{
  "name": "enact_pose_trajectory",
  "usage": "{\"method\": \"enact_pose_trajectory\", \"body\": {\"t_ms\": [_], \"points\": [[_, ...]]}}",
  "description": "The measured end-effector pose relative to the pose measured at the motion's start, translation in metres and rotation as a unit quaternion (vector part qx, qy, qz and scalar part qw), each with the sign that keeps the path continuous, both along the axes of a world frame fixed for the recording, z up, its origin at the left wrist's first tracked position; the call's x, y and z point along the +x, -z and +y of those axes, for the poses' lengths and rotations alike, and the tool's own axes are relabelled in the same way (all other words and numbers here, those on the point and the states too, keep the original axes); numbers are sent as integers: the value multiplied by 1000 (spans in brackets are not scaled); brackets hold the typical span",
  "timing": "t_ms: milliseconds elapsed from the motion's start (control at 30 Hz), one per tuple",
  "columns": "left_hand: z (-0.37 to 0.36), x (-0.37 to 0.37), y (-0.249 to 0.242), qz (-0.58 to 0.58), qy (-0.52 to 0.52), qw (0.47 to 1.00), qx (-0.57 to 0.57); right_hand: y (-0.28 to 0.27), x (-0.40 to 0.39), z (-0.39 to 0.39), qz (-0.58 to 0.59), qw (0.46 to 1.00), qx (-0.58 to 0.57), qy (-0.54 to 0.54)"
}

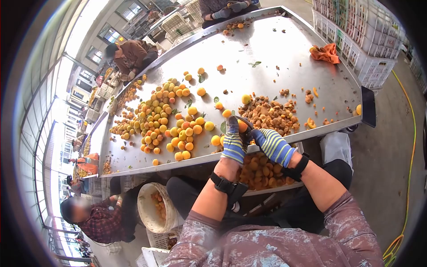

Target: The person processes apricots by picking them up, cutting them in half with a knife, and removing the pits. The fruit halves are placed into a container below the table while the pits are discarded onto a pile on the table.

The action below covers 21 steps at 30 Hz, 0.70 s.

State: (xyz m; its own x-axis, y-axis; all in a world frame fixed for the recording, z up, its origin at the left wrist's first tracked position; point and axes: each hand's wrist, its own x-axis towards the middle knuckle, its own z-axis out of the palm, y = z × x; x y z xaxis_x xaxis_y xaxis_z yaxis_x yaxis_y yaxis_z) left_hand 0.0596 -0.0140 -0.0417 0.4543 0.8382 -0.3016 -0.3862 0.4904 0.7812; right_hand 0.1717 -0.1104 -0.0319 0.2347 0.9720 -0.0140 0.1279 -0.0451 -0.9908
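Both of my hands wear striped gloves with dark fingers, close together above the near edge of the metal table (pixel 284 49). My left hand (pixel 234 143) is closed on an orange apricot (pixel 242 126). My right hand (pixel 273 143) has its fingers bent in against the same fruit; whatever lies inside them is hidden. Just beyond the hands is a heap of brown apricot pits (pixel 271 113). A pile of whole apricots (pixel 155 109) spreads to the left. Below my hands, a crate (pixel 262 171) holds many orange fruit pieces.
A white bucket (pixel 153 207) with fruit pieces stands at lower left, near a person in a checked shirt (pixel 100 222). Other people sit along the table's far side. An orange cloth (pixel 324 53) lies at far right, beside stacked white crates (pixel 356 53). A yellow hose (pixel 413 133) crosses the floor.
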Motion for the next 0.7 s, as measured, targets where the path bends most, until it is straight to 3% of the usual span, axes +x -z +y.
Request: {"method": "enact_pose_trajectory", "body": {"t_ms": [67,267,367,533,667,700], "points": [[4,-2,0,9,28,999,21,-2,-1,-2,-103,994,24,9],[18,-13,0,124,135,976,118,-4,1,-2,-147,988,-49,-7],[5,-10,-11,-108,104,989,-1,8,-3,4,-139,989,14,40],[-8,-5,-12,-136,95,985,-53,-11,-2,-5,-217,975,-8,46],[10,-15,-3,-135,176,975,19,-10,6,-6,-238,971,-2,20],[12,-16,-5,-26,165,978,121,-9,7,-7,-247,969,-9,7]]}}
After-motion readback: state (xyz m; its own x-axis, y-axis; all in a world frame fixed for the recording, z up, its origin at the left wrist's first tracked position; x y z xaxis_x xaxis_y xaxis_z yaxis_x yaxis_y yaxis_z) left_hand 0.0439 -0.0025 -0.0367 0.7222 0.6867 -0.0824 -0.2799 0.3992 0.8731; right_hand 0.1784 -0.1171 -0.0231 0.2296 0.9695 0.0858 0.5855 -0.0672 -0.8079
